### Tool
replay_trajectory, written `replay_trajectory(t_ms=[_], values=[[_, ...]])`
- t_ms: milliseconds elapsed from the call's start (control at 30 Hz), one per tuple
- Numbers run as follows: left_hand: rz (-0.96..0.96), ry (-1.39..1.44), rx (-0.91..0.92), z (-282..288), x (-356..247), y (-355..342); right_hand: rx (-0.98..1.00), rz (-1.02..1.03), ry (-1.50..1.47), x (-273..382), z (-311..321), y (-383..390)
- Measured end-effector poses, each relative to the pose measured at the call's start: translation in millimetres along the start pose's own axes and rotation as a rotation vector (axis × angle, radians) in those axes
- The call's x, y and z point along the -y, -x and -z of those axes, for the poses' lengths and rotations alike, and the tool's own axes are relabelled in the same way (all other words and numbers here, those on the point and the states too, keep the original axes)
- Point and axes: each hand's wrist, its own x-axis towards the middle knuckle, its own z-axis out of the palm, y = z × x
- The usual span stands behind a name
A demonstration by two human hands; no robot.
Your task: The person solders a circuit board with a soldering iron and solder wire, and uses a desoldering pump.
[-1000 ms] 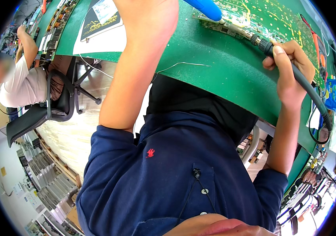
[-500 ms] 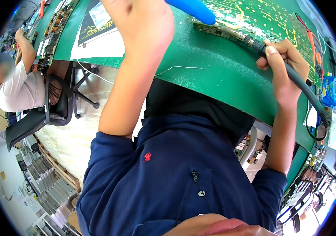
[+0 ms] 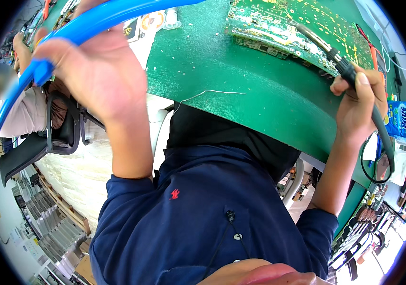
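My left hand (image 3: 101, 78) is raised over the table's left side, fingers wrapped round a long blue solder sucker (image 3: 122, 14) with a yellow end at lower left. Part of its length runs past the upper edge of the picture. My right hand (image 3: 362, 102) grips a soldering iron (image 3: 338, 61) by its dark handle, and its grey cable trails down beside the wrist. The metal tip points at a large green circuit board (image 3: 260, 28); whether it touches is unclear. A thin strand of solder wire (image 3: 212, 91) lies near the table's front edge.
The green table (image 3: 198, 61) carries white paper (image 3: 141, 52) and a small clear container (image 3: 171, 20) at left. A blue packet (image 3: 399, 119) stands at far right. Another person (image 3: 22, 107) sits at left on a black chair (image 3: 27, 154).
My left hand swung left and toward me with the solder sucker, away from the board. My right hand shifted slightly right, and the iron's tip now lies farther over the board.
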Motion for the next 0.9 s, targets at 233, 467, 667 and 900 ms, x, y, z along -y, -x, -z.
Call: replay_trajectory(t_ms=[233, 467, 667, 900], values=[[-0.180, -0.304, 0.003, 25.7, -6.6, 2.7, 0.061, 0.061, -0.024, -2.7, 2.6, 2.2], [-0.113, -0.214, 0.183, 41.6, -1.6, 5.2, 0.061, 0.045, 0.054, -8.2, 5.3, 2.6], [-0.226, -0.415, 0.085, 49.0, -14.7, -9.3, 0.112, 0.081, 0.099, -12.0, 14.3, 1.6], [-0.269, -0.342, 0.399, 47.9, -51.2, -47.1, 0.067, 0.140, 0.172, -9.7, 5.5, -0.9]])
